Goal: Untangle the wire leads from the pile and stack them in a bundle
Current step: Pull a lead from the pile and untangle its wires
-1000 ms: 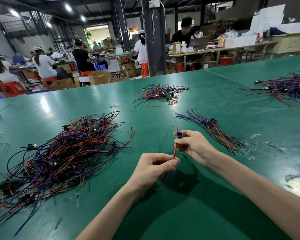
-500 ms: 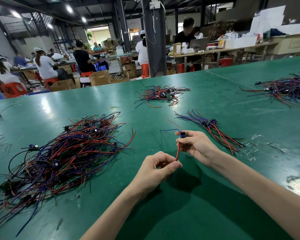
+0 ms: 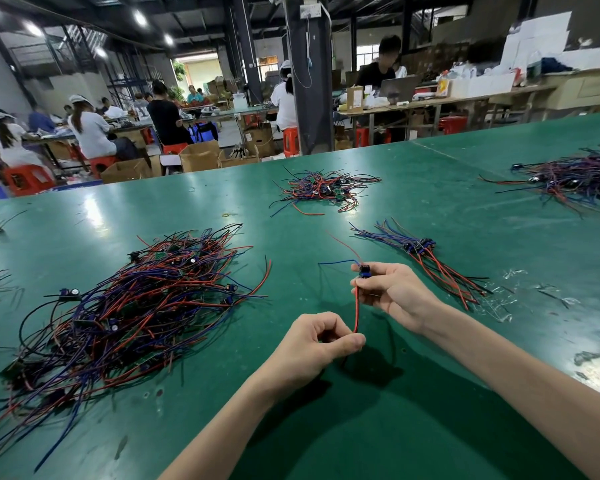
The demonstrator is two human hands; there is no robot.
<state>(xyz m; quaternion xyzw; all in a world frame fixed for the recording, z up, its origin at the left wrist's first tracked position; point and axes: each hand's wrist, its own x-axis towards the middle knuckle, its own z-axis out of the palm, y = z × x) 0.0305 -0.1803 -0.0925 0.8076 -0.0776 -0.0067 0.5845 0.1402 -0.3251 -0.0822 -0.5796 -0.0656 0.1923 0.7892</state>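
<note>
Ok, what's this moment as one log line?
right hand: pinches blue module | left hand: pinches red wire end | bundle: lying right of hands | pile: left

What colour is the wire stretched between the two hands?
The wire is red; head view.

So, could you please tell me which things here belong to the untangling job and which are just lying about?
Job: wire lead, pinched by left hand and right hand; tangled pile; stacked bundle.
Lying about: plastic scraps; yellow rubber band; cardboard boxes.
</note>
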